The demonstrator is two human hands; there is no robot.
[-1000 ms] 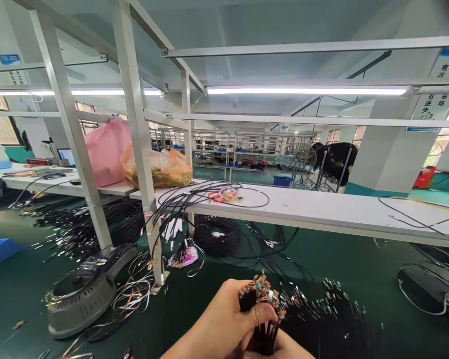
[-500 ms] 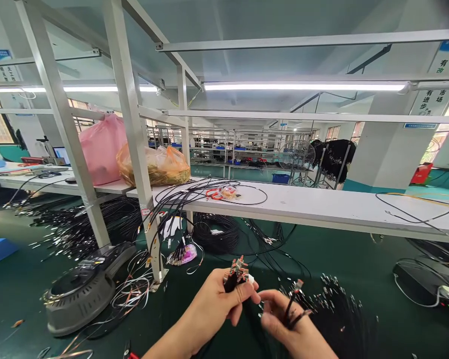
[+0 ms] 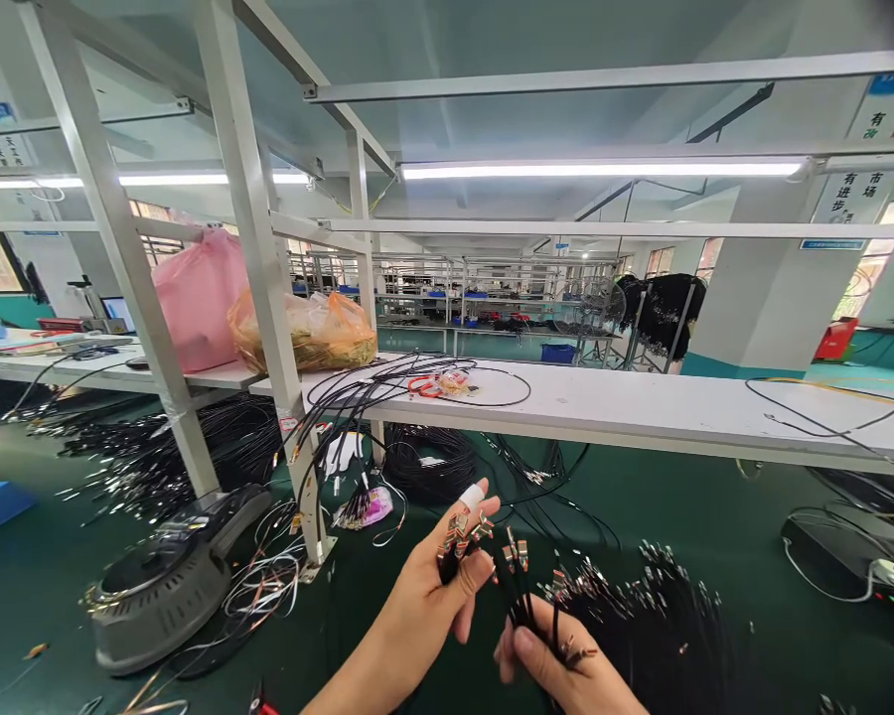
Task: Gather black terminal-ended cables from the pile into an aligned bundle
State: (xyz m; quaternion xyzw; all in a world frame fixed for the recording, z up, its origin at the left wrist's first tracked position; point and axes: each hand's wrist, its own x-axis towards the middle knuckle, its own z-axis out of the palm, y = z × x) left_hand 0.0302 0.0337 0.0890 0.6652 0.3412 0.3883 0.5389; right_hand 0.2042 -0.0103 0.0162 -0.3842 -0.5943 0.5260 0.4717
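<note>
My left hand (image 3: 432,596) is raised at the bottom centre and grips a small bundle of black cables (image 3: 458,541) whose metal connector tips stick up above the fingers. Its index finger, wrapped in white tape, points up. Just to the right and lower, my right hand (image 3: 558,670) pinches a few more black cables (image 3: 518,581) with their tips standing up. Both hands are close together over the green bench (image 3: 700,536). A large pile of black cables with shiny connectors (image 3: 648,616) lies just right of the hands.
A grey round machine (image 3: 164,586) sits at the left on the bench. White frame posts (image 3: 257,268) rise ahead, carrying a white shelf (image 3: 641,407) with loose cables, red scissors, an orange bag (image 3: 305,333) and a pink bag (image 3: 194,298). Coiled black cables (image 3: 428,462) lie under the shelf.
The hands, clasped together on one bundle a second ago, have separated. The left hand rose with its bundle; the right hand now holds a few cables upright beside it.
</note>
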